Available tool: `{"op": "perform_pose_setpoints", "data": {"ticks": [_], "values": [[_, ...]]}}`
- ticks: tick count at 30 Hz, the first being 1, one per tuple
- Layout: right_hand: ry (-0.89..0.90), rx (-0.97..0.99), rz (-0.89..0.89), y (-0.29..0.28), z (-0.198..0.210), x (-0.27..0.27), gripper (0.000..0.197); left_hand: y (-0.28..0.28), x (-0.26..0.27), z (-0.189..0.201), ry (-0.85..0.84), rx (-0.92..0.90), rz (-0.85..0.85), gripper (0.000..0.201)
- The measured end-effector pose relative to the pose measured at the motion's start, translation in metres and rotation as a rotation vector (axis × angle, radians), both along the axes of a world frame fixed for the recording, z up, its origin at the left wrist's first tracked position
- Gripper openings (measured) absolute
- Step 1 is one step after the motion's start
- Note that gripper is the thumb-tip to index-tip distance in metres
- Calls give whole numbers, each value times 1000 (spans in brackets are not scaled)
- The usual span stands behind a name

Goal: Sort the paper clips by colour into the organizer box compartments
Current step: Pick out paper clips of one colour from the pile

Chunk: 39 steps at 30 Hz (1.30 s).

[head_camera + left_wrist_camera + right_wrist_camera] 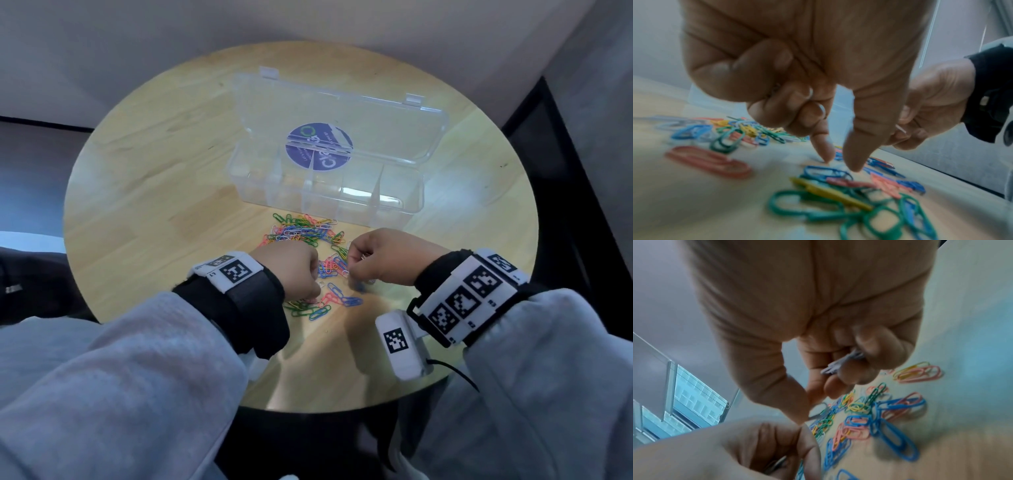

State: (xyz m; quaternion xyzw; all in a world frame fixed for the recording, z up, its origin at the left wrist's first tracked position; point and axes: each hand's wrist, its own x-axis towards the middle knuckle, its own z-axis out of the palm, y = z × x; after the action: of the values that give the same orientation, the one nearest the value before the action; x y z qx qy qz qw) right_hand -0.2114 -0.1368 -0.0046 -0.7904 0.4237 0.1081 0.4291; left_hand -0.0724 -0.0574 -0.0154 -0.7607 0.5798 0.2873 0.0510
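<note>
Both hands' grips, right hand (838, 340) and left hand (291, 267), clamp seemingly white clips (840, 363) above mixed-colour paper clips (308, 233).

I see the organizer box (325, 192) at the back of the round table (137, 192); the paper clips (308, 233) lie before it, my left hand (291, 267) and right hand (387, 257) over their near part.

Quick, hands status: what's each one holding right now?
Left hand: curled, thumb and forefinger reaching into the paper clips; grip unclear.
Right hand: holding a bunch of white clips.
</note>
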Motion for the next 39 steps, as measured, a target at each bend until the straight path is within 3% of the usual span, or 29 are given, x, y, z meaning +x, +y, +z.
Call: {"op": "perform_pose_setpoints", "data": {"ticks": [6, 12, 17, 22, 25, 29, 32, 39], "values": [[-67, 66, -65, -1, 1, -1, 19, -4, -3, -6, -6, 25, -59, 4], [-235, 220, -193, -9, 3, -5, 27, -2, 6, -2, 123, 21, 41, 18], [-385, 419, -330, -18, 13, -9, 30, -6, 16, 10, 465, -24, 308, 20], [-696, 550, -665, -35, 34, -21, 29, -23, 11, 38, 955, -274, 623, 34], [-850, 553, -882, -49, 39, -29, 28, -44, 4, 55, 1008, -356, 643, 35], [-949, 631, -974, -59, 37, -35, 21, -74, -10, 65, 1045, -322, 651, 29], [-999, 698, -1051, -68, 36, -37, 11, -90, -22, 67, 1123, -248, 714, 15], [-1036, 827, -992, -83, 30, -41, 14, -110, -30, 63, 1317, -166, 734, 15]]}}
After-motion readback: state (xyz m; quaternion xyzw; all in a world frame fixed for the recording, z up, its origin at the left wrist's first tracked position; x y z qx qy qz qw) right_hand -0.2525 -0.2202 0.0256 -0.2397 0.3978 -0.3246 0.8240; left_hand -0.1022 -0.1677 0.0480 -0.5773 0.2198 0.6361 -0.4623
